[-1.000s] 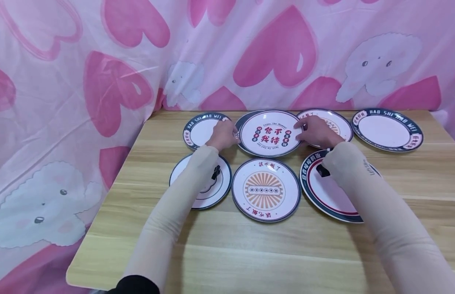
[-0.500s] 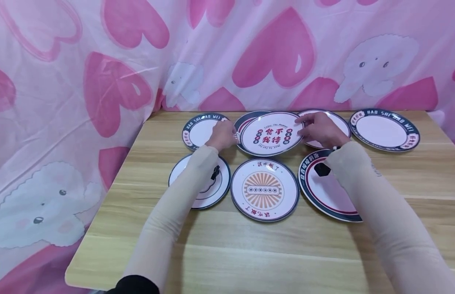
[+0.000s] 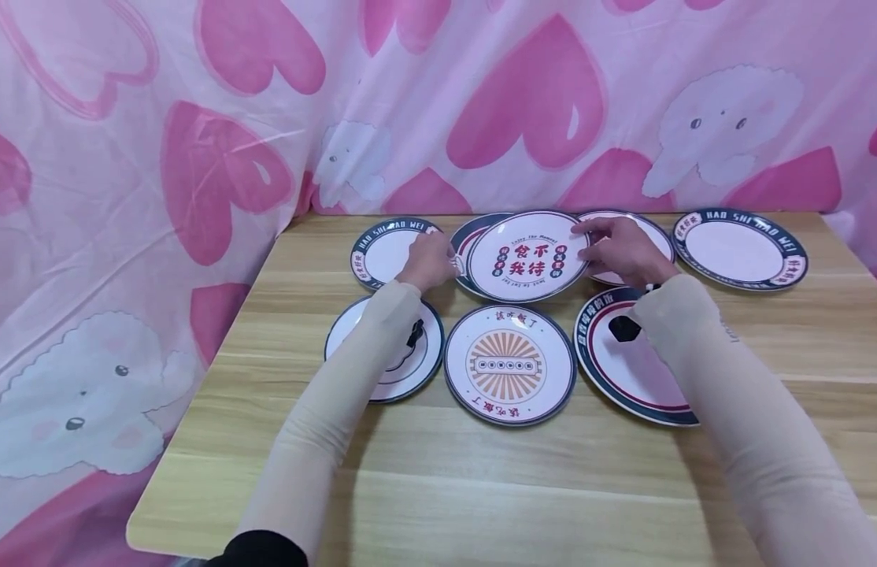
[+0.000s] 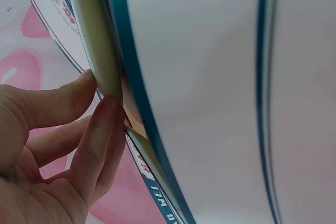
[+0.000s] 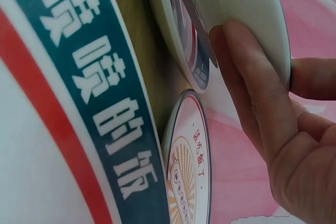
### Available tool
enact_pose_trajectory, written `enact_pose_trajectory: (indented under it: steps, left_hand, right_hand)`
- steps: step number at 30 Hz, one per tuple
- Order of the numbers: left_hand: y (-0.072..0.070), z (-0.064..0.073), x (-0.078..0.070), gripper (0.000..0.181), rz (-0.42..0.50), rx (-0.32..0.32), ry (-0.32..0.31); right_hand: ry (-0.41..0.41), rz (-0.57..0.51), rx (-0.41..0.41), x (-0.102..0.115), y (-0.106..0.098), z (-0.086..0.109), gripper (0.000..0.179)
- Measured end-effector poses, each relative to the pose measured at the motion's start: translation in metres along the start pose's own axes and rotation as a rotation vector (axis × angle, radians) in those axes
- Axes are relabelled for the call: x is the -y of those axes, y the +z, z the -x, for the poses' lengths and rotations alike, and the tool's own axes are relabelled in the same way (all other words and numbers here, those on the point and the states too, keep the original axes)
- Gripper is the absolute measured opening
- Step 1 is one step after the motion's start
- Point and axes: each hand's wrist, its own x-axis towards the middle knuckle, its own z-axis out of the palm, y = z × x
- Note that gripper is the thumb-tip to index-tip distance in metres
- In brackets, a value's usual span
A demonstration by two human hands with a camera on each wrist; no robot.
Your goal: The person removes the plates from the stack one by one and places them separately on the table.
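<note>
My right hand (image 3: 619,248) pinches the right rim of a white plate with red lettering (image 3: 529,258). In the right wrist view, the fingers (image 5: 262,85) lie along this plate's pale underside (image 5: 249,3), with the thumb on the other face. Beneath it, a navy-rimmed plate with a red band (image 3: 470,236) shows at the left, and a gap separates the two on the right. At that lower plate's left edge, my left hand (image 3: 430,260) pinches a rim (image 4: 107,51) between thumb and fingers (image 4: 94,145).
Flanking these at the back are a HAO SHI HAO WEI plate (image 3: 385,256), a sunburst plate (image 3: 651,235) and another lettered-rim plate (image 3: 739,250). In front lie a small plate (image 3: 431,346), a sunburst plate (image 3: 511,366) and a red-ringed plate (image 3: 647,386) on the wooden table (image 3: 509,488).
The right hand has shifted slightly right with the red-lettered plate, whose right side now tilts up. More of the lower plate shows at the left. The left hand has stayed in place.
</note>
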Motion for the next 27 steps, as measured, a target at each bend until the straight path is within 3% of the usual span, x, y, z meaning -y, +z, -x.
enact_pose_trajectory:
  steps: [12,19,27]
  left_hand:
    - [-0.001,-0.001,-0.002,0.034,0.002,0.014,-0.021]
    - [-0.001,0.0,-0.001,0.035,0.013,0.015,-0.023]
    - [-0.001,-0.001,-0.002,0.035,0.004,0.017,-0.029]
  right_hand:
    - [0.022,-0.026,-0.014,-0.006,-0.012,0.002,0.053]
    - [0.006,-0.105,0.015,-0.007,-0.022,0.005,0.054]
    - [-0.026,-0.059,-0.019,-0.011,-0.034,0.013,0.053]
